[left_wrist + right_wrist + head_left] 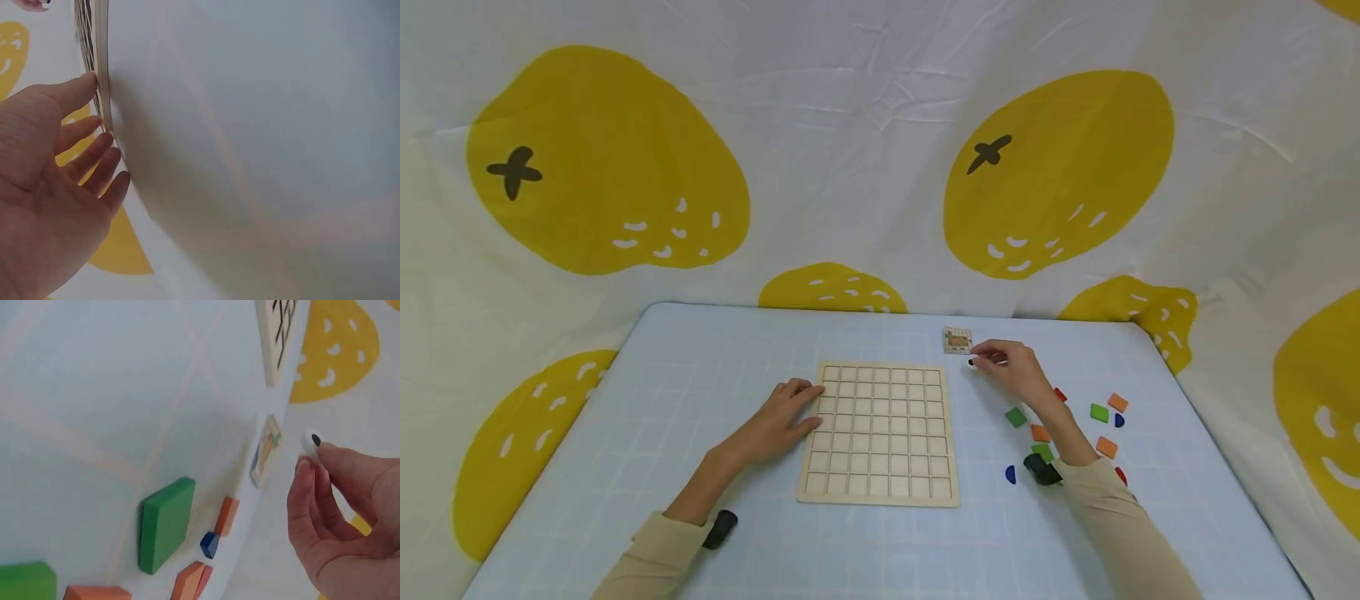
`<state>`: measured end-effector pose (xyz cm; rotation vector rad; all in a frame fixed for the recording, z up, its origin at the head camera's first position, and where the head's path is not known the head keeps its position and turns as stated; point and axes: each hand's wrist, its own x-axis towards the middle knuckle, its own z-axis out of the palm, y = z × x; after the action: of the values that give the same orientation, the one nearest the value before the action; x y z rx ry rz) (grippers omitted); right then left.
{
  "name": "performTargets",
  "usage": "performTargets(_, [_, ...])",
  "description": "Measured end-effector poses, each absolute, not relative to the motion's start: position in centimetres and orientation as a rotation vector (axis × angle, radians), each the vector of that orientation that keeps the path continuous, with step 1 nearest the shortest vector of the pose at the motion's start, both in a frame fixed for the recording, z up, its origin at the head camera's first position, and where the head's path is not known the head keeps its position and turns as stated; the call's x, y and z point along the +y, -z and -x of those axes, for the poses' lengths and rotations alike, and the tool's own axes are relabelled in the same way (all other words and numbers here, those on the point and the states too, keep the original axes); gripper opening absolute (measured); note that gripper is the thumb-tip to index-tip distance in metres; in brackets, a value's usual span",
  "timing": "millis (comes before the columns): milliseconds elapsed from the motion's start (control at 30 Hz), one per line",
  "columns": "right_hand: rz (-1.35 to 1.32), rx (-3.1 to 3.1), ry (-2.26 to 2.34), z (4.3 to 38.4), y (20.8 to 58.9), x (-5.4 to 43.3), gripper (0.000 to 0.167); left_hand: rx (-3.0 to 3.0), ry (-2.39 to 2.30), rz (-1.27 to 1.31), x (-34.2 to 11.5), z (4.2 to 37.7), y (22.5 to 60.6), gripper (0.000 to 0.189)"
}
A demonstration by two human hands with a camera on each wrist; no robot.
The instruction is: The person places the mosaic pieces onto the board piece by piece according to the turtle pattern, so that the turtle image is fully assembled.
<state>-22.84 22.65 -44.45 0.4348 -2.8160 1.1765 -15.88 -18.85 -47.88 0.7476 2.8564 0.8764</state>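
Note:
A pale wooden grid board [880, 433] with rows of square recesses lies flat in the middle of the table. My left hand [781, 423] rests at its left side, fingertips and thumb touching the rim, as the left wrist view also shows at the board's edge [102, 62]. Over the table beyond the board's upper right corner, my right hand [1013, 368] pinches a small white piece with a black spot [310, 445] between thumb and fingertips. A small picture card [957, 340] lies just left of that hand's fingertips.
Right of the board lie several loose flat pieces: green squares [1016, 417], orange rectangles [1107, 447], dark blue half-rounds [1011, 474] and red ones [1121, 476]. My right forearm passes over part of this group. A fruit-print cloth [850, 167] hangs behind the table.

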Motion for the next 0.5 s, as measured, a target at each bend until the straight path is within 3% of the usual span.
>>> performTargets(500, [-0.556, -2.761, -1.317, 23.5, 45.4, 18.1, 0.018, 2.849, -0.906, -0.767, -19.1, 15.9, 47.8, 0.056])
